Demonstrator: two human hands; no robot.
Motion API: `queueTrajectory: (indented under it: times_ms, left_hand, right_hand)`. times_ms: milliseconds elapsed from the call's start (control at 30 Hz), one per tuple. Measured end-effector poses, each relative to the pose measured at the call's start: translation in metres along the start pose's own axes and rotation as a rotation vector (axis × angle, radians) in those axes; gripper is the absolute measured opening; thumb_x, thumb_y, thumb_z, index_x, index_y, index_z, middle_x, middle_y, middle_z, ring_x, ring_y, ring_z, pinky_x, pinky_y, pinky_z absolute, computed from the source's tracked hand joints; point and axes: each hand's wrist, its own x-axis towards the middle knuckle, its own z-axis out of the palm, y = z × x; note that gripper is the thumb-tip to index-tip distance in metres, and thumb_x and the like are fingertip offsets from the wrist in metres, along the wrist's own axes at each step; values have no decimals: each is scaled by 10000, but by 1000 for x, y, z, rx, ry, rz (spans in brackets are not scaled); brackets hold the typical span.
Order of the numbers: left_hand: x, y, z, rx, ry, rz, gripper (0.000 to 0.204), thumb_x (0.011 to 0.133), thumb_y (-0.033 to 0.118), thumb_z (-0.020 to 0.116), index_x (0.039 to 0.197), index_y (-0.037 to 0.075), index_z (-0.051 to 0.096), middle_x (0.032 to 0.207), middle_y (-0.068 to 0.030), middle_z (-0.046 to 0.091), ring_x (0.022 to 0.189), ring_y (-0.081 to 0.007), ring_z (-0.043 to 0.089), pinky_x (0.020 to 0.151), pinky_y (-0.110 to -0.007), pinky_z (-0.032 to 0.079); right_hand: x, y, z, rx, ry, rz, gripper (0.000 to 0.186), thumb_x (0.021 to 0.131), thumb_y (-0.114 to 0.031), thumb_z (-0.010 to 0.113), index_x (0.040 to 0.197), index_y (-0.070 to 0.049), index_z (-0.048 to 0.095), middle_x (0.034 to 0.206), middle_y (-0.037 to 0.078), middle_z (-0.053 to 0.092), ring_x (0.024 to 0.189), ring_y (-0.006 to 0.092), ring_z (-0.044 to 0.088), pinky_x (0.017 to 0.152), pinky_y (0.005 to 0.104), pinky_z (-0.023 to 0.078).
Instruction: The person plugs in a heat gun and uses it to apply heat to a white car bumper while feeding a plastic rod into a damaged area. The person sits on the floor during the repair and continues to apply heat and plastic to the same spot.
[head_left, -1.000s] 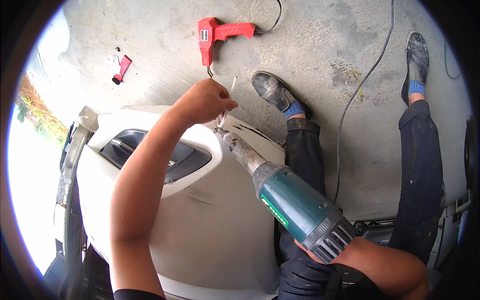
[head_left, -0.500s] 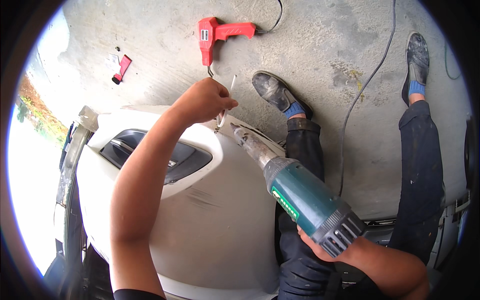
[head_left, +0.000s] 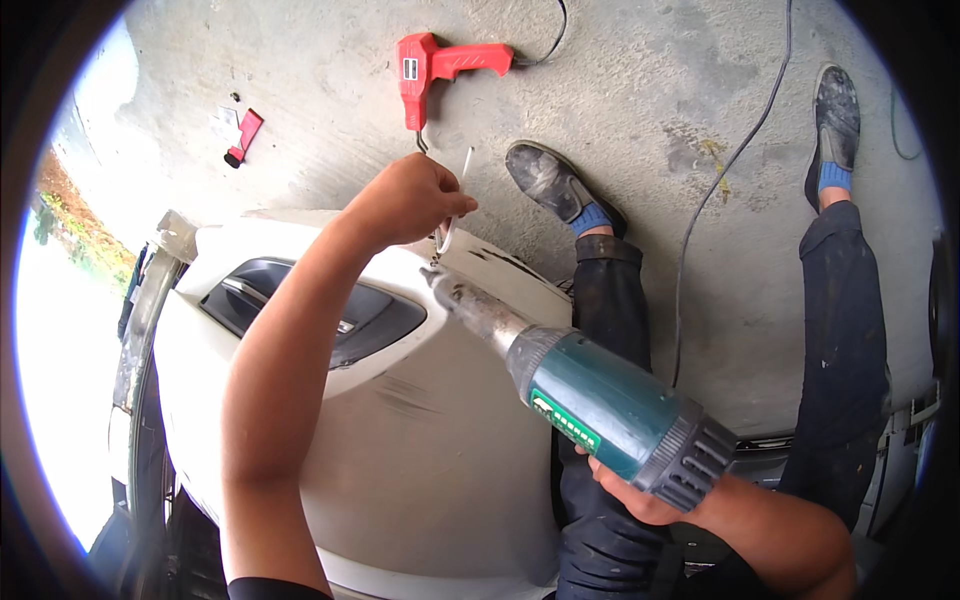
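Holding thin wht rod (head_left: 467, 168), cyl. metal-nosed heat gun (head_left: 605, 400) nr scuffed bumper (head_left: 430, 460).

Blown-out daylight glare at left

Rough grey concrete floor (head_left: 640, 80), bright daylight (head_left: 55, 360) at left

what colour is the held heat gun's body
The heat gun's body is dark teal-green, in the head view.
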Motion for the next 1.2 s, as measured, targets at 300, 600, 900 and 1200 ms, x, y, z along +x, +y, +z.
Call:
queueTrajectory:
  times_ms: [300,600,900,1200]
  left_hand:
    - [-1,2,-1,-1,0,2,282,857,241,670,758,-22,690,640,-57,634,589,-103,556,588,-281,448]
    - [0,0,-1,11,1,22,272,854,232,676,751,-19,692,646,-56,642,600,-100,570,597,-277,456]
    - [-3,0,-1,10,24,12,270,855,238,679,757,-12,697,646,-54,644,601,-101,573,603,-278,462]
    - [-4,3,-3,20,-2,18,274,852,239,684,758,-19,694,641,-52,639,587,-99,554,585,-279,452]
  right_hand:
    - [-9,2,6,-90,-47,46,35,789,14,596,823,16,605,893,135,637,823,260,639,732,399,527]
    - [-10,5,6,-194,-115,-34,184,793,-244,639,940,-132,644,952,27,649,909,210,618,811,372,485]
    - [-1,-3,-4,52,-214,246,125,801,-156,596,911,-107,628,841,27,656,771,176,648,737,324,538]
    - [7,9,-18,-1364,-462,-957,352,985,-371,447,1099,-80,607,1021,53,672,915,173,659,825,312,537]
